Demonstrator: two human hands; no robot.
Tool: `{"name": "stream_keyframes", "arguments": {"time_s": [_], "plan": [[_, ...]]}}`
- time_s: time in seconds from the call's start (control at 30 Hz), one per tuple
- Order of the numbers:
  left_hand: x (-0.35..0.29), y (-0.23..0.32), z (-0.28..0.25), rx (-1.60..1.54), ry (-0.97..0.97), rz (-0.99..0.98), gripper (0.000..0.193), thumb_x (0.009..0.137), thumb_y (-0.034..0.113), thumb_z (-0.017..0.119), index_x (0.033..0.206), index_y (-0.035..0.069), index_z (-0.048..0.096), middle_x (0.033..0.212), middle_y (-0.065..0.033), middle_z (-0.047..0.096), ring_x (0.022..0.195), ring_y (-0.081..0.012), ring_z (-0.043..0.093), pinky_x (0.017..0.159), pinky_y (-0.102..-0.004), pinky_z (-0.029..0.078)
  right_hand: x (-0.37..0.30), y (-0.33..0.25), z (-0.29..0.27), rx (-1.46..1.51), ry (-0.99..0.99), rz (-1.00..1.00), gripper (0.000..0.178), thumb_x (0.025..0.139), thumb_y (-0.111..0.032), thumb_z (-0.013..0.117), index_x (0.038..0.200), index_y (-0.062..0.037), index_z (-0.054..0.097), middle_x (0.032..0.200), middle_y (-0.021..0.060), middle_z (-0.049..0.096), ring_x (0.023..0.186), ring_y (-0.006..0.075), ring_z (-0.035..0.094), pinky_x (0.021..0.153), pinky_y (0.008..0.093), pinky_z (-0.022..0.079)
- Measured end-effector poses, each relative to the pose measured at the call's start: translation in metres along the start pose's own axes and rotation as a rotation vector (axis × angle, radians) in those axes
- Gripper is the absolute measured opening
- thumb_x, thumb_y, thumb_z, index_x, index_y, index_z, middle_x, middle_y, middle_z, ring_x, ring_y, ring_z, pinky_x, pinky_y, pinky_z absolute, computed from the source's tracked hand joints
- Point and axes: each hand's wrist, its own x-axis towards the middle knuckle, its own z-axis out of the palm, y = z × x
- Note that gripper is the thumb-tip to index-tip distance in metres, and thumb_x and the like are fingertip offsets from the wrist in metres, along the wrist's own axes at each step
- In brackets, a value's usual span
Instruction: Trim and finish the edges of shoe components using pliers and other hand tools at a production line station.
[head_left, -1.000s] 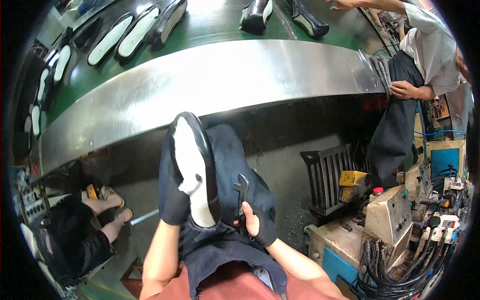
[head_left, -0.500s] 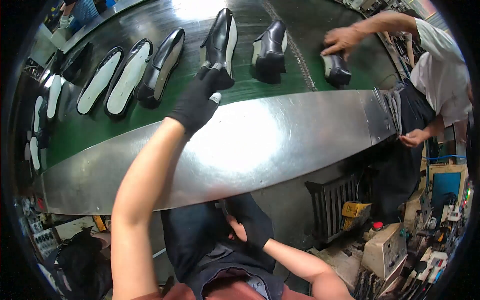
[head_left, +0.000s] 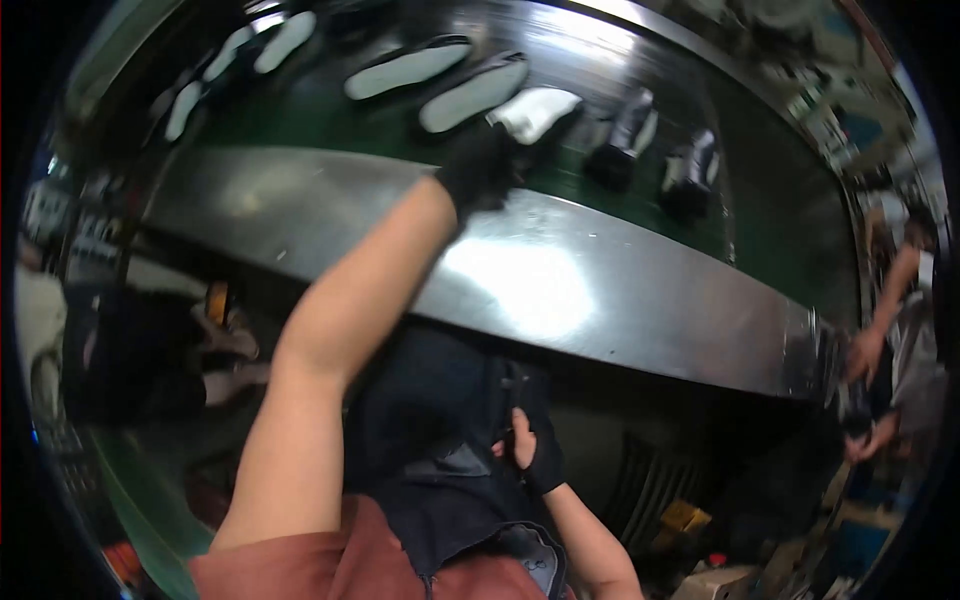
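Note:
My left hand (head_left: 482,172), in a black glove with bare fingertips, reaches over the metal ledge and grips the near end of a black shoe (head_left: 543,113). That shoe's pale sole faces up; motion blurs the fingers. Two more shoes with white soles up, one nearer (head_left: 473,95) and one farther left (head_left: 408,70), lie beside it. To its right are two black shoes (head_left: 622,142) (head_left: 692,172) with dark uppers showing. Low in front of my lap, my right hand (head_left: 538,450), also in a black glove, is closed around a dark tool whose kind I cannot make out.
A shiny metal ledge (head_left: 620,290) borders the green conveyor belt (head_left: 380,175). Several pale-soled shoes (head_left: 285,42) lie farther left. At the right edge a co-worker's hands (head_left: 868,358) hold a dark object. A yellow box (head_left: 685,518) sits low at the right.
The view has swung right-to-left. My left hand has moved from one black shoe to its left neighbour, now sole up. The co-worker's hand has left the belt.

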Motion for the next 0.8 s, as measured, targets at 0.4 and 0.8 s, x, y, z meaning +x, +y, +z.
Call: {"name": "stream_keyframes", "arguments": {"time_s": [0.4,0.8], "plan": [[-0.357,-0.069,-0.044,0.614,0.17,0.762,0.047,0.077,0.005,0.076,0.121,0.002,0.059,0.111,-0.0098,0.066,0.104,-0.0223,0.063,0.095,-0.0352,0.048,-0.081,0.049,0.014,0.226,0.077,-0.028,0.076,0.094,-0.068,0.035,0.1,0.0027,0.062,0.07,0.012,0.065,0.069,0.0209,0.064,0.07,0.0329,0.052],[-0.309,-0.136,0.023,0.579,-0.307,0.288,0.044,0.095,0.023,0.058,0.133,0.002,0.053,0.129,-0.0102,0.056,0.12,-0.0194,0.051,0.103,-0.0323,0.04,-0.116,0.027,0.037,0.064,-0.064,-0.7,0.046,0.106,-0.034,0.036,0.086,-0.0015,0.063,0.076,0.0035,0.063,0.072,0.0121,0.059,0.07,0.0261,0.046]]}}
